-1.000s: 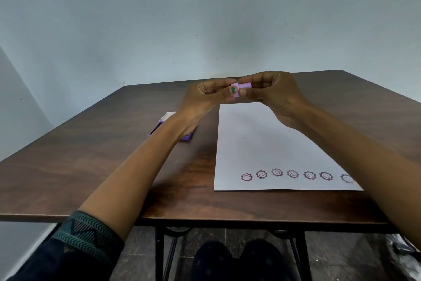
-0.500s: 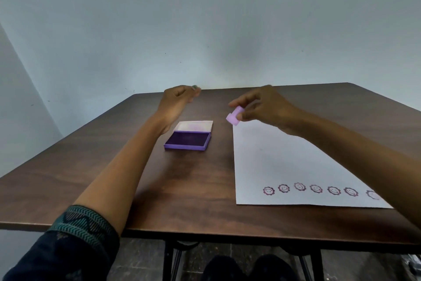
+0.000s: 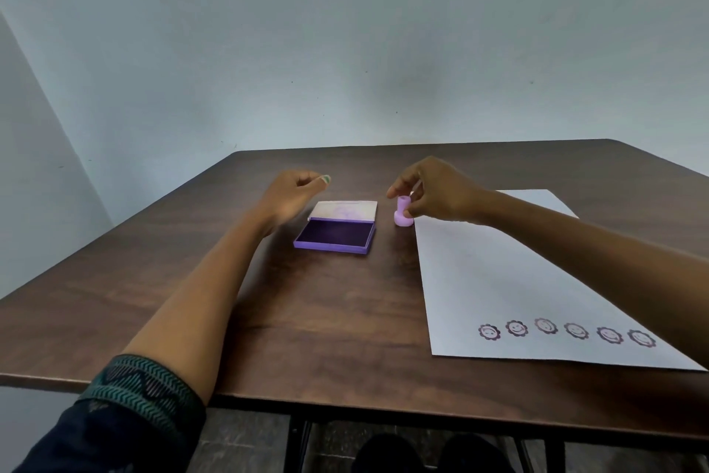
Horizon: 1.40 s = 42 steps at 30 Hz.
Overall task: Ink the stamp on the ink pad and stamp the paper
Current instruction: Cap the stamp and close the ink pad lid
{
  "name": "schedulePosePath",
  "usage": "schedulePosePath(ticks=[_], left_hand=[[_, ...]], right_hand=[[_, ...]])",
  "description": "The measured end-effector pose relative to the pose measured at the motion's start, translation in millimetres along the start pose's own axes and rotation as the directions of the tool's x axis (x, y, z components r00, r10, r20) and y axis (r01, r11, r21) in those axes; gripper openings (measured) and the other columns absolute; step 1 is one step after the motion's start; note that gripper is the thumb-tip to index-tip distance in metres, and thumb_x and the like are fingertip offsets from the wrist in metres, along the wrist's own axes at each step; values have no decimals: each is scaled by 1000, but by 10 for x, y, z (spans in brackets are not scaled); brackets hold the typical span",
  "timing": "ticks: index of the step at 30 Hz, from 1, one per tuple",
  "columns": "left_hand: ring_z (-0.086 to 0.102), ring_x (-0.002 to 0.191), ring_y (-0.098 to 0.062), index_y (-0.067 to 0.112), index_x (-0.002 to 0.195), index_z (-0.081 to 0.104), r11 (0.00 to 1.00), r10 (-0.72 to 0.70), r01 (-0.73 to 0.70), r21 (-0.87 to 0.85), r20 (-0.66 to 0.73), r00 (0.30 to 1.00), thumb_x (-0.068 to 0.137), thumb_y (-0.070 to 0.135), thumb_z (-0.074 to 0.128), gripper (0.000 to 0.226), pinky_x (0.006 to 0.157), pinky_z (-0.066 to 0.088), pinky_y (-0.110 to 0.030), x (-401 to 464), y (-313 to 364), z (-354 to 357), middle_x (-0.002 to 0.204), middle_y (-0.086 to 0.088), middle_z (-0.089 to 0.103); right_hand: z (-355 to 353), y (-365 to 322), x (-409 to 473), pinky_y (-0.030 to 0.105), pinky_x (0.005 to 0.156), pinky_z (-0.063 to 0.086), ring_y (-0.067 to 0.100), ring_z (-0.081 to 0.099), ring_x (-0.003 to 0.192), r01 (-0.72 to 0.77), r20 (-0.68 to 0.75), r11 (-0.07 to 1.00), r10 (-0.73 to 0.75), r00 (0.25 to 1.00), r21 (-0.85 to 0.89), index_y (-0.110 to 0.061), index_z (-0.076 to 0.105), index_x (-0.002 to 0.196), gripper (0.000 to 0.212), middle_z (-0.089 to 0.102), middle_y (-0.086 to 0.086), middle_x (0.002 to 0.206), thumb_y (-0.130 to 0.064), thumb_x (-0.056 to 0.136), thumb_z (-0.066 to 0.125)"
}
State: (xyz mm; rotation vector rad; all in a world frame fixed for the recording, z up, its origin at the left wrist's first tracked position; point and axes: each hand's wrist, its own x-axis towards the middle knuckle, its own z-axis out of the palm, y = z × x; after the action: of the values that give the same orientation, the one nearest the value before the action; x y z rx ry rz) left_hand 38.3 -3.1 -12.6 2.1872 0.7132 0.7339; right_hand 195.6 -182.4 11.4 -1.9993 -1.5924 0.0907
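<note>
My right hand [image 3: 433,192] pinches the top of a small lilac stamp [image 3: 403,214], which stands upright with its wide base down between the ink pad and the paper. The purple ink pad [image 3: 335,237] lies open on the table, its pale lid [image 3: 345,211] folded back. My left hand [image 3: 291,196] hovers just left of the pad, fingers curled, with a small green cap [image 3: 325,178] at its fingertips. The white paper [image 3: 510,273] lies to the right and bears a row of several purple smiley prints [image 3: 568,332] along its near edge.
Everything sits on a dark wooden table [image 3: 307,326], whose front edge runs close below my forearms. A pale wall stands behind the far edge. Dark shoes [image 3: 422,453] and table legs show under the table.
My hands have come apart. The left drew away to the left with the green cap, uncovering the ink pad. The right turned the stamp base down and lowered it beside the pad.
</note>
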Motion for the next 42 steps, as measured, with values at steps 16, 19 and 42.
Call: schedulePosePath(ticks=[16, 19, 42], left_hand=[[42, 62, -10, 15, 67, 63, 989, -47, 48, 141, -6, 999, 93, 29, 53, 31, 61, 35, -26, 29, -124, -41, 61, 6, 51], [56, 69, -20, 20, 63, 63, 973, -71, 73, 218, -15, 997, 91, 34, 54, 32, 70, 43, -31, 69, -176, -23, 67, 0, 64], [64, 99, -21, 29, 73, 62, 972, -95, 103, 211, -50, 994, 86, 21, 62, 15, 99, 44, -46, 63, -109, -42, 90, 4, 71]], right_hand=[[-41, -153, 286, 23, 61, 42, 10, 56, 68, -30, 43, 996, 26, 999, 81, 1, 73, 88, 18, 74, 14, 96, -13, 80, 66], [39, -211, 436, 25, 61, 36, 19, 51, 71, -52, 123, 997, 60, 991, -64, 9, 70, 86, 23, 71, 24, 97, -12, 81, 63], [245, -264, 680, 31, 63, 37, 27, 45, 67, -12, 130, 935, 62, 990, -354, -10, 40, 53, 31, 45, 8, 58, -1, 79, 55]])
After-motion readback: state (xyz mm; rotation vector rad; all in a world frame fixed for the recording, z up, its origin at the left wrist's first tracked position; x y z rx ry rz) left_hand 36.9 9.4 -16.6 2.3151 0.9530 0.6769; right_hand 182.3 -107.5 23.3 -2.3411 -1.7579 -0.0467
